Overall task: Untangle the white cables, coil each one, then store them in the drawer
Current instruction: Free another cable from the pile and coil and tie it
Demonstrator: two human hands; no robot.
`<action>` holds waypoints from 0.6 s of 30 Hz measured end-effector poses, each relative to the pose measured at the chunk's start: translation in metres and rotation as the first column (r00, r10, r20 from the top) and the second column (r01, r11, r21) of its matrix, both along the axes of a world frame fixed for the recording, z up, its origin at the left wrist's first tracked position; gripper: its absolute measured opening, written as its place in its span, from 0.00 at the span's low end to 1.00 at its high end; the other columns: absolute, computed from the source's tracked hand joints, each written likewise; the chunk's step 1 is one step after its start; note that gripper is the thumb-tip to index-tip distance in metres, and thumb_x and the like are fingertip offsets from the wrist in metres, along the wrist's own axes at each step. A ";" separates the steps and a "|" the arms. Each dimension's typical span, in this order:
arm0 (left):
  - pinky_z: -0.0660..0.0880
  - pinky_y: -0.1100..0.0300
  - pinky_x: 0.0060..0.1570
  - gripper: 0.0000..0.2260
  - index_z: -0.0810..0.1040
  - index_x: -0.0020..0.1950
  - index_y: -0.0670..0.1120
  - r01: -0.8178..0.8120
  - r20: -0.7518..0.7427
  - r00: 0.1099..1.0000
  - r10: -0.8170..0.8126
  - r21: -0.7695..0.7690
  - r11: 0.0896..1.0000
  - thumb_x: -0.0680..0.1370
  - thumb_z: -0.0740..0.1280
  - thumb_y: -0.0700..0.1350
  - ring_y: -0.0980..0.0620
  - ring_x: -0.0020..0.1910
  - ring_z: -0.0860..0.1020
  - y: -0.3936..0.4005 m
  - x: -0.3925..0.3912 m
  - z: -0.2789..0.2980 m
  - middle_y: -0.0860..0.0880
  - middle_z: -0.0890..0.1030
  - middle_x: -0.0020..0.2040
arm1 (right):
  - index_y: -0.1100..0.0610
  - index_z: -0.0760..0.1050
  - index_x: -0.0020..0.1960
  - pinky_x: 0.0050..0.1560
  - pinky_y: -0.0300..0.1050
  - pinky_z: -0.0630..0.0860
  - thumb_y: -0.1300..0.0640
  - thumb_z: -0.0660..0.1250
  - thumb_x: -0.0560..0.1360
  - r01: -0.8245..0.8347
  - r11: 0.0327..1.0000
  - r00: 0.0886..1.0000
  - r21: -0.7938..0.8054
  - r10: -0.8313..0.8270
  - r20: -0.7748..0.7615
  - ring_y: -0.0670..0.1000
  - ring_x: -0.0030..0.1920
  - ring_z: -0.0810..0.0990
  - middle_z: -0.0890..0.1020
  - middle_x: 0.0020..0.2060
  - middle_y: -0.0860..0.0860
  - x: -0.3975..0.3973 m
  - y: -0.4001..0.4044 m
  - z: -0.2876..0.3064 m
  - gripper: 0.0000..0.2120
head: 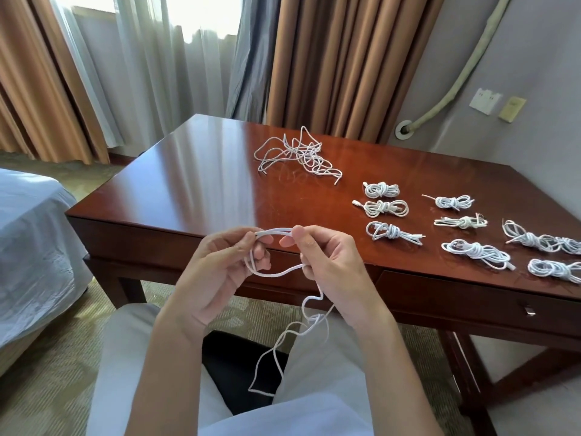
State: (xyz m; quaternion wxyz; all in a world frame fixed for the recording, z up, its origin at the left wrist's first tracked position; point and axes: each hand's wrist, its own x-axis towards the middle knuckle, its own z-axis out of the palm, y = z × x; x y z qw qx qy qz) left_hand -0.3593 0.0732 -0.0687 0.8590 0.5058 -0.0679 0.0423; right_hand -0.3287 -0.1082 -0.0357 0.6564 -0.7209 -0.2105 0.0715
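The cables point(298, 155) are showing white against the glossy reddish-brown tabletop point(195, 180). The curtains point(339, 58) are hanging tan beside pale sheer ones point(163, 64). The bed point(28, 234) is lying pale blue, and the carpet point(47, 388) is showing an olive leaf pattern.

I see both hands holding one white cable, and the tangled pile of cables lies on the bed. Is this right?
Not quite. The head view shows the tangled pile on the table, not the bed. Both the left hand and right hand do hold one white cable.
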 end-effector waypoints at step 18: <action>0.66 0.66 0.30 0.14 0.75 0.40 0.41 -0.391 -0.094 0.920 0.380 -0.173 0.904 0.85 0.58 0.41 0.57 0.26 0.63 -0.027 0.014 0.003 0.51 0.67 0.28 | 0.53 0.82 0.48 0.44 0.36 0.76 0.32 0.65 0.72 0.121 0.942 0.992 -0.313 -0.125 0.007 0.41 0.36 0.83 0.86 0.36 0.46 0.005 0.012 -0.009 0.25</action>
